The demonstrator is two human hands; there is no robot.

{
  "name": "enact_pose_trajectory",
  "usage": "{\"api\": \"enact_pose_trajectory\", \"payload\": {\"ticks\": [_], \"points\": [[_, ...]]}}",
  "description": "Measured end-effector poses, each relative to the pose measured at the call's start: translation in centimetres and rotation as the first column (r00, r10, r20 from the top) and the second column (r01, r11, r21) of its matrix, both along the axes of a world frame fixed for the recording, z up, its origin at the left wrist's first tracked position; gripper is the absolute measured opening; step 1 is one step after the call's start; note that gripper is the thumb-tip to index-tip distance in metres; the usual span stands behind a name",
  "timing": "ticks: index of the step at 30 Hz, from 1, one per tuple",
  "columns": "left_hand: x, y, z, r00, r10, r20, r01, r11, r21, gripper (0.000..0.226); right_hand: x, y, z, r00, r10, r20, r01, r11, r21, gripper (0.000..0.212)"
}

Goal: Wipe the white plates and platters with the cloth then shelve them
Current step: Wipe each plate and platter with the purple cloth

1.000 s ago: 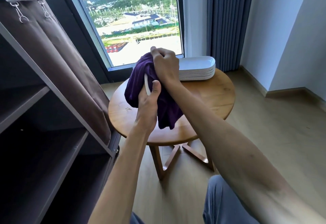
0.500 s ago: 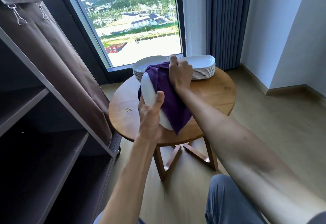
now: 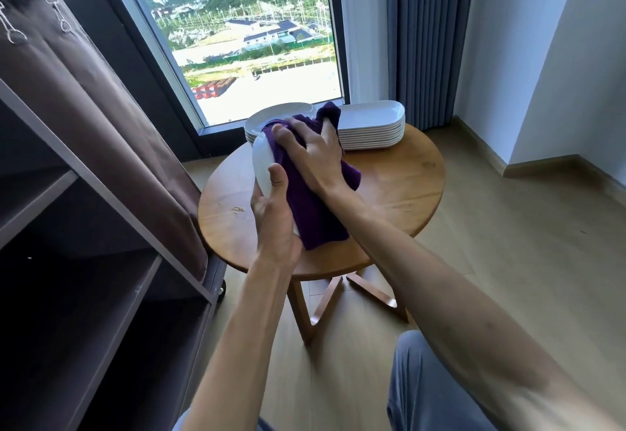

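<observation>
1. Purple cloth (image 3: 306,200), soft and napped, drapes over a tilted white plate (image 3: 262,162) held above the round wooden table (image 3: 399,186).
2. Left hand (image 3: 274,223) grips the plate's lower rim, thumb on its face, steadying it for wiping.
3. Right hand (image 3: 310,149) presses the cloth flat, fingers spread.
4. Glossy stacks wait behind: round plates (image 3: 271,117), oblong platters (image 3: 372,129); the dark shelves (image 3: 101,261) stand left.

Head view looks down, close over the table (image 3: 389,193), edges perhaps warped.
</observation>
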State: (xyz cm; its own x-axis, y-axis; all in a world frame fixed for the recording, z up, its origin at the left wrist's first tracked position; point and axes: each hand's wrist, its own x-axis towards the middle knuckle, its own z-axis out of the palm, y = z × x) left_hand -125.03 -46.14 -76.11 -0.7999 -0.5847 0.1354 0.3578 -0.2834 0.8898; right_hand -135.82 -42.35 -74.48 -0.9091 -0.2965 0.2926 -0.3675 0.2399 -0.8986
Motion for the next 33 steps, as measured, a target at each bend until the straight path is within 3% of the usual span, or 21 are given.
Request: {"api": "enact_pose_trajectory", "payload": {"ticks": [2,3,5,11,15,18,20,21,22,23,24,25,27,30,33], "points": [[0.2,0.0,0.2,1.000,-0.015,-0.009,0.015,1.000,-0.022,0.013,-0.7,-0.2,0.2,0.998,-0.065,-0.008,0.064,0.995,-0.078,0.037],[0.4,-0.1,0.2,1.000,-0.026,-0.009,0.025,0.999,-0.037,0.013,-1.3,-0.3,0.4,0.996,-0.092,0.024,0.094,0.988,-0.122,0.032],[0.7,-0.5,0.5,0.997,-0.053,-0.048,0.050,0.996,-0.067,0.016,-3.0,-0.3,0.6,0.981,-0.145,0.128,0.164,0.975,-0.148,0.046],[1.5,-2.0,2.0,0.998,0.013,-0.063,-0.022,0.990,-0.141,0.053,-5.6,0.5,-1.9,0.934,-0.268,0.236,0.270,0.963,0.023,0.047],[1.7,-3.1,1.7,0.997,-0.022,-0.078,0.016,0.997,-0.077,0.031,-6.0,2.0,-3.8,0.892,-0.337,0.301,0.304,0.940,0.152,0.046],[1.4,-3.8,1.6,0.996,0.029,-0.081,-0.042,0.986,-0.162,0.034,-5.6,2.9,-4.6,0.886,-0.444,0.134,0.383,0.864,0.328,0.038],[0.8,-4.0,1.6,0.992,0.121,-0.046,-0.128,0.871,-0.474,0.049,-5.0,3.0,-3.5,0.878,-0.478,0.023,0.471,0.871,0.140,0.034],[0.4,-4.0,1.4,0.986,0.159,-0.043,-0.149,0.750,-0.645,0.054,-4.6,3.1,-2.4,0.890,-0.446,0.097,0.453,0.889,-0.067,0.034],[0.1,-4.0,1.2,0.982,0.183,-0.038,-0.146,0.622,-0.770,0.058,-4.2,3.0,-1.1,0.919,-0.310,0.242,0.373,0.884,-0.282,0.033],[-0.2,-4.2,1.1,0.982,0.185,-0.026,-0.122,0.529,-0.840,0.061,-3.6,2.8,0.1,0.924,-0.060,0.378,0.247,0.848,-0.468,0.038],[-0.5,-4.4,1.0,0.985,0.172,-0.016,-0.094,0.454,-0.886,0.064,-3.1,2.6,1.0,0.884,0.168,0.437,0.123,0.818,-0.563,0.047],[-0.7,-4.7,0.8,0.988,0.156,-0.013,-0.071,0.377,-0.924,0.065,-2.4,2.4,1.8,0.846,0.302,0.440,0.006,0.819,-0.573,0.054],[-0.9,-5.2,0.3,0.990,0.139,-0.029,-0.057,0.205,-0.977,0.061,-1.7,1.5,2.5,0.851,0.335,0.405,-0.100,0.860,-0.500,0.054],[-0.8,-5.5,0.3,0.984,0.159,-0.075,-0.078,0.014,-0.997,0.043,-2.1,0.1,2.0,0.882,0.244,0.402,-0.002,0.856,-0.516,0.055],[-0.5,-6.2,0.8,0.955,0.262,-0.138,-0.121,-0.080,-0.989,0.022,-2.3,-0.4,0.8,0.847,0.248,0.471,0.116,0.777,-0.619,0.067]]}}
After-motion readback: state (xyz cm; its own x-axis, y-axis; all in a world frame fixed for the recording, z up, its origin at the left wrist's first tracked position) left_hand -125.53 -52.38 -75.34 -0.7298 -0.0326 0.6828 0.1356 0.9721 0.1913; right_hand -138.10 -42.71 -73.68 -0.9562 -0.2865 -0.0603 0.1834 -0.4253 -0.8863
